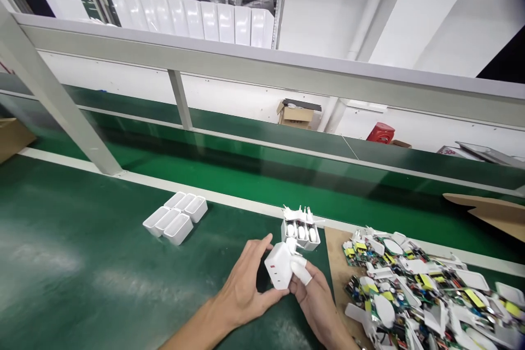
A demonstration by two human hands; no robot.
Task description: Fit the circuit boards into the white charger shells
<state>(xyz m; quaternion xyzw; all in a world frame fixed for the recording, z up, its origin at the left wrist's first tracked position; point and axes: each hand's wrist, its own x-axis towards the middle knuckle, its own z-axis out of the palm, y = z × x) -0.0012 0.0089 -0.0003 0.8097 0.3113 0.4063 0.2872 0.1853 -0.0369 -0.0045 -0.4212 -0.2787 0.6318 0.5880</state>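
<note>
A white plug charger housing (278,267) with a small red port and slots on its face is between my hands. My right hand (314,298) grips it from the right, with a white cover on the thumb. My left hand (246,281) curves around its left side; the thumb reaches its lower edge and the fingers stay apart from it. Just behind stand several filled white housings (301,235) in a row, with circuit parts and white pieces sticking out of their tops. Hollow white cases (178,228) are grouped on the green table, left of my hands.
At the right, a large heap of circuit boards and white plastic parts (426,290) covers a brown board (334,246). Beyond the table's pale edge runs a green conveyor belt (246,175). A grey frame bar (262,60) crosses above, with a slanted post (69,87) at left.
</note>
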